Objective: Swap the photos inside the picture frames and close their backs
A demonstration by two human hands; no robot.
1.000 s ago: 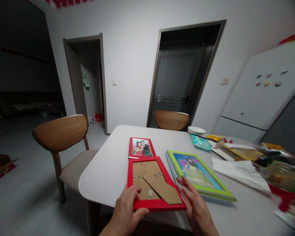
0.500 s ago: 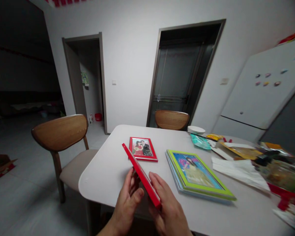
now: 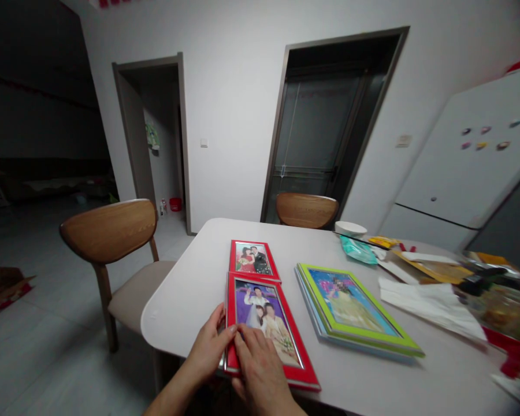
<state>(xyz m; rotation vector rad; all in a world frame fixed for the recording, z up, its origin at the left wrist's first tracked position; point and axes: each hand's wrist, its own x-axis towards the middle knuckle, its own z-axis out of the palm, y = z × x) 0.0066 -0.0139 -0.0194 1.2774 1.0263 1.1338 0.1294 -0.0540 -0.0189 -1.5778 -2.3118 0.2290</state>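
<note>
A red picture frame [image 3: 281, 323] lies face up on the white table [image 3: 190, 289] near its front edge, showing a photo of a couple. My left hand [image 3: 208, 346] grips the frame's left edge, thumb on top. My right hand [image 3: 260, 370] rests flat on the frame's near lower part, fingers stretched over the glass. A smaller red frame [image 3: 252, 259] lies just beyond it, face up. To the right lies a green frame [image 3: 355, 306] on top of a blue one.
White paper [image 3: 429, 300], a teal packet [image 3: 357, 249], a white bowl [image 3: 350, 229] and mixed clutter [image 3: 494, 300] cover the table's right side. A wooden chair [image 3: 112, 231] stands at the left, another [image 3: 307, 209] at the far end. A fridge [image 3: 463, 173] stands at the right.
The red frame was back side up, then tilted on edge between both hands, and now lies face up. My right hand has moved from its right edge onto its front.
</note>
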